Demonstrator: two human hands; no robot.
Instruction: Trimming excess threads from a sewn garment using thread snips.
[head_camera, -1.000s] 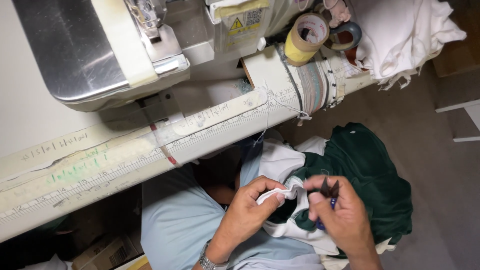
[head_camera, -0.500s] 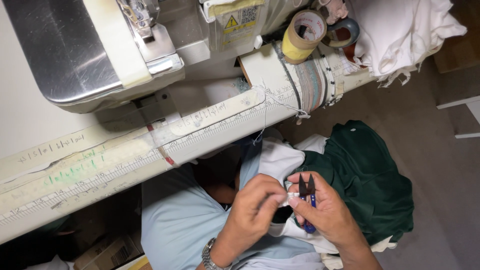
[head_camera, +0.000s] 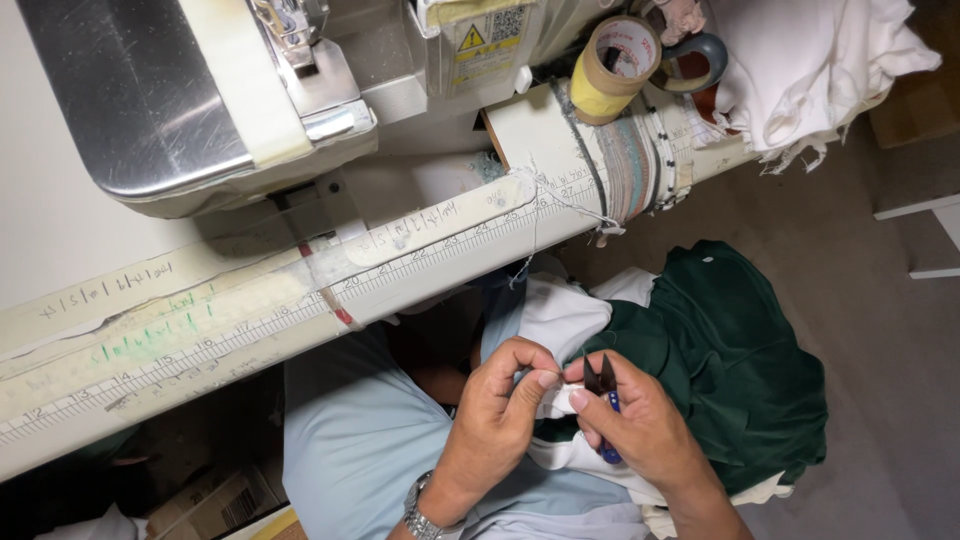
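- Left hand (head_camera: 500, 415) pinched shut: thumb and forefinger tips gripping a small fold of white fabric (head_camera: 553, 400), held taut in the lap.
- Right hand (head_camera: 640, 425) closed around small thread snips (head_camera: 603, 395) with a blue handle; black blades pointing up and slightly parted, tips just beside the pinched fold, touching or nearly so — cannot tell which.
- Both hands close together, fingertips almost meeting over the white piece.
- White fabric joined to or lying against a dark green garment (head_camera: 720, 370), bunched over the right thigh and spilling towards the floor.
- Wristwatch (head_camera: 418, 515) on the left wrist; light blue clothing (head_camera: 350, 440) beneath.
- Further off, table edge with taped measuring rule (head_camera: 300, 300) running left to right; sewing machine (head_camera: 180, 100) on the far left.
- Roll of tan tape (head_camera: 610, 70) and a heap of white cloth (head_camera: 810, 60) at the far right.
- Judged progress: trimming seemingly in hand, with sewing on this piece likely done; no cut thread visible, so amount left hard to tell.
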